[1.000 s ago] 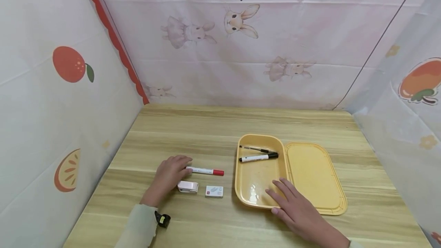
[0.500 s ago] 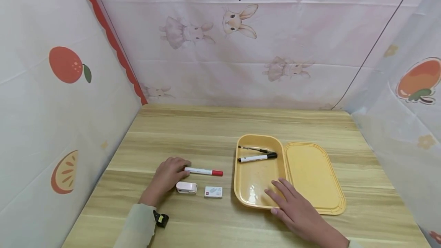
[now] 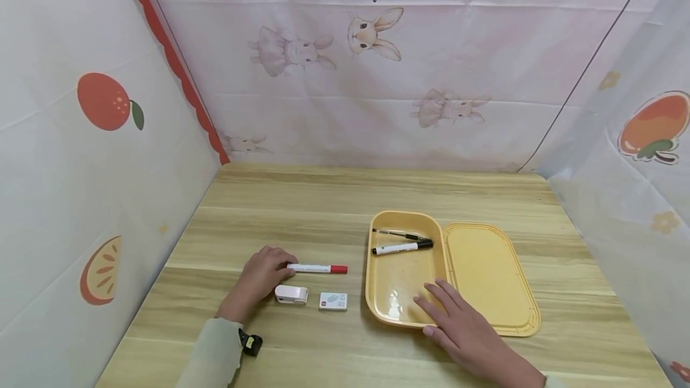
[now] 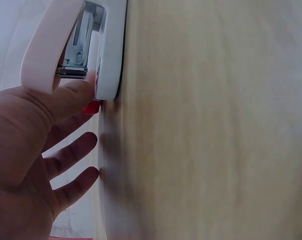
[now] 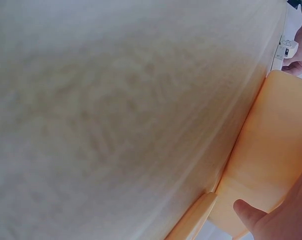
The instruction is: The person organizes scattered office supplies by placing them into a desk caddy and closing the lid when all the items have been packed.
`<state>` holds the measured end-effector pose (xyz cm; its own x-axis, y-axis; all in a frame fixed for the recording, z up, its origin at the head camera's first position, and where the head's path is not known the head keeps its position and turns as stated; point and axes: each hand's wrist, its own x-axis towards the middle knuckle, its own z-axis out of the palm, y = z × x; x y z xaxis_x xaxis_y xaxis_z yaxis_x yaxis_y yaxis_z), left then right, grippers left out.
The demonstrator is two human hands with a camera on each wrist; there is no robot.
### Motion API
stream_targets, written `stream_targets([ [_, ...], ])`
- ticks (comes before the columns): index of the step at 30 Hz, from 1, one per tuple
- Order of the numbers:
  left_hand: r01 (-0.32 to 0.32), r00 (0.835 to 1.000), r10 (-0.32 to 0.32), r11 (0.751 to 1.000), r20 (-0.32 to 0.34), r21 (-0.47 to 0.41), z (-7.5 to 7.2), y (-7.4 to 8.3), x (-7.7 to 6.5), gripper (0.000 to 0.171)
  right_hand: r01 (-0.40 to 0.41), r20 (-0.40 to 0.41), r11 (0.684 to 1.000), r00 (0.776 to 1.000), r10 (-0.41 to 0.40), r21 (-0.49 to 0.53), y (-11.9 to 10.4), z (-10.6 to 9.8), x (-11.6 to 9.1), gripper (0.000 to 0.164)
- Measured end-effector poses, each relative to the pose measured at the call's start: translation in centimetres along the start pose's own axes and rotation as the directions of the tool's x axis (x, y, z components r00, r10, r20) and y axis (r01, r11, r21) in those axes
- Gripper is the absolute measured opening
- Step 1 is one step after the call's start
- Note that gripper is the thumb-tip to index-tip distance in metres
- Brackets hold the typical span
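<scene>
My left hand (image 3: 261,277) pinches the left end of a white marker with a red cap (image 3: 318,269), which lies on the table; the fingers cover that end. A pale pink and white stapler (image 3: 291,294) sits just below the thumb, and in the left wrist view the stapler (image 4: 111,55) partly hides the thumb tip. Right of it lies a small white staple box (image 3: 333,301). My right hand (image 3: 466,334) rests on the near right rim of a yellow box (image 3: 369,280), fingers spread. Inside the box lie a black-capped marker (image 3: 399,248) and a thin black pen (image 3: 396,233).
Against the box's right side lies its yellow lid (image 3: 487,274), flat on the wooden table (image 3: 286,196). Printed cloth walls (image 3: 334,118) enclose the table at the back and both sides. In the right wrist view the yellow box wall (image 5: 263,160) shows beside the right thumb.
The head view has shifted very slightly. The left hand's fingertips have moved a little closer around the red-capped marker's end. The right hand stays on the box rim.
</scene>
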<state>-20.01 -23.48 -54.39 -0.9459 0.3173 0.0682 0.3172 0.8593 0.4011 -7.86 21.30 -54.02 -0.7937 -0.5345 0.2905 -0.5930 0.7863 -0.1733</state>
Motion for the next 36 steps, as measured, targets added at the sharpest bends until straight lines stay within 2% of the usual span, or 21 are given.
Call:
stream_targets([
  [6,0.011,1.000,-0.011,1.000,-0.001,-0.008,-0.5,0.0,-0.2,0.015,-0.006,0.004,1.000,1.000,0.006,-0.013,0.0,0.0,0.0,0.054],
  [19,-0.020,0.998,0.026,0.995,-0.061,0.095,-1.5,0.3,0.0,0.018,0.011,-0.014,1.000,1.000,-0.011,-0.011,0.0,0.0,0.1,0.053],
  [27,-0.020,0.991,0.028,0.998,-0.133,0.066,-2.4,1.7,0.2,0.018,0.021,-0.016,1.000,1.000,-0.021,0.003,0.1,-0.1,0.1,0.053],
  [36,-0.027,0.987,0.029,1.000,-0.161,0.013,-3.7,4.3,1.0,0.018,0.015,-0.013,1.000,1.000,-0.015,0.006,0.1,0.0,0.0,0.053],
])
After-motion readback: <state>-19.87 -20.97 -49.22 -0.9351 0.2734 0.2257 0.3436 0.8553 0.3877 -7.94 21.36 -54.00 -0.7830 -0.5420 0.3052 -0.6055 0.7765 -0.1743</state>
